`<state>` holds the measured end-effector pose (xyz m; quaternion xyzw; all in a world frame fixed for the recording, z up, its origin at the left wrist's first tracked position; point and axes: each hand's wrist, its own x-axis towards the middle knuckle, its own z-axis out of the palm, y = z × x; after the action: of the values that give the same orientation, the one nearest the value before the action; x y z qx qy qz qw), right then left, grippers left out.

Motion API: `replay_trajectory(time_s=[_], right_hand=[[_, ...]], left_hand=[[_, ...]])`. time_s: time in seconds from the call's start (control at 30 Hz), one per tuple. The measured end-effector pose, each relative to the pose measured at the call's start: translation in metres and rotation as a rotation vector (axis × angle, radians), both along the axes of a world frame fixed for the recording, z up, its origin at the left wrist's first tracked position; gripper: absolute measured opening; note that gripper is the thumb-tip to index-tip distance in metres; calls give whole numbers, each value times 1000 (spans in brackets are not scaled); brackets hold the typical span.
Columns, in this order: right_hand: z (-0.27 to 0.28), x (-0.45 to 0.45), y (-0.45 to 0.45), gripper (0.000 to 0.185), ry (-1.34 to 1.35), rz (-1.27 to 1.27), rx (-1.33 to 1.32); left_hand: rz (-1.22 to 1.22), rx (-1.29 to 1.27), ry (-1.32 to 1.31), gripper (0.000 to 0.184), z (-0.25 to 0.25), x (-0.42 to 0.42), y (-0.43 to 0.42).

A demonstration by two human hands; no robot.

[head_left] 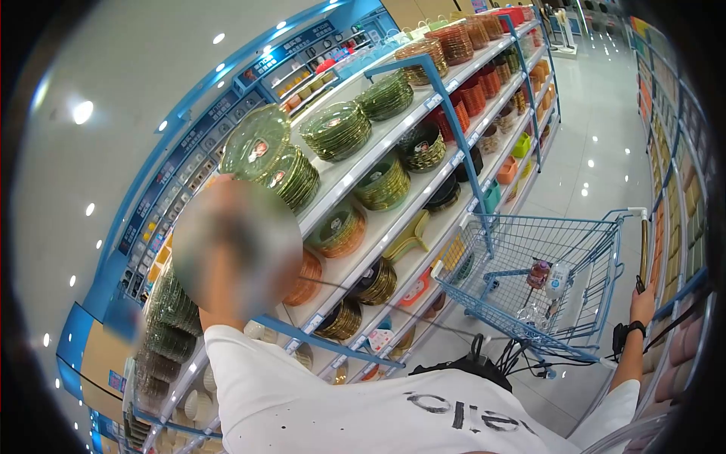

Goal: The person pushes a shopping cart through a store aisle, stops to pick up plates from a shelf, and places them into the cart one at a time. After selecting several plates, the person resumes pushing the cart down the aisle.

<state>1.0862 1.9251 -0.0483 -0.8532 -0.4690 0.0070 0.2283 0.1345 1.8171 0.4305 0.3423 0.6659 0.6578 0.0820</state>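
My left hand (221, 189) is raised at the shelf on the left, mostly hidden by a round blur. Its fingertips meet the lower edge of a green glass-like plate (259, 140) with a gold rim and a sticker, tilted up above a stack of similar plates (293, 180). At the right, my right hand (643, 303) is closed round the handle of a blue wire shopping cart (529, 234); a black strap or cord shows at this hand. Inside the cart lie a bottle with a reddish label (538, 275) and a clear bottle (558, 280).
Shelving (333, 198) runs along the left with stacked green, amber, red and black bowls and baskets. Another shelf unit (673, 174) stands close on the right. A tiled aisle (594, 121) stretches ahead between them. A dark bag (473, 367) is near my body.
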Motion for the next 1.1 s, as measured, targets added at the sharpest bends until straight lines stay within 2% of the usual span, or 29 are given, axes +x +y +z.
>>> replay_trajectory(time_s=[0.07,0.13,0.23,0.37,0.47,0.53,0.6,0.7,0.77,0.87,0.93,1.0,1.07,1.1], right_hand=[[0,-1,-5,35,0,-23,-27],[-9,2,-4,33,-13,-10,35],[5,-9,-11,32,1,-49,9],[8,-12,-19,32,27,-47,-13],[12,-15,-21,32,27,-59,-35],[0,-8,-19,42,-31,-63,-57],[14,-15,-23,42,-8,-76,-63],[16,-18,-24,41,-9,-89,-56],[12,-15,-23,40,-38,-85,-41],[0,-10,-24,38,-66,-58,-3],[7,-15,-26,39,-53,-90,-59],[22,-23,-36,37,-45,-101,-39],[28,-29,-46,37,-16,-108,-5],[28,-31,-52,37,-22,-112,-13]], left_hand=[[-13,20,-5,21,-13,-41,15],[144,24,-133,20,-33,-62,26],[226,23,-167,20,-57,-71,42],[312,25,-113,20,-60,-86,57],[587,-1189,1599,14,-54,-117,48],[486,-1143,1567,15,-58,-119,43],[458,-1034,1393,17,-97,-242,74],[448,-784,700,23,-91,-190,63],[507,-653,516,30,-88,-168,58],[648,-620,645,42,-86,-117,52],[661,-558,983,48,-94,-1,28],[518,-212,1329,50,-143,55,12],[176,-142,1232,49,-192,129,-14],[85,-203,1198,49,-222,151,-23]])
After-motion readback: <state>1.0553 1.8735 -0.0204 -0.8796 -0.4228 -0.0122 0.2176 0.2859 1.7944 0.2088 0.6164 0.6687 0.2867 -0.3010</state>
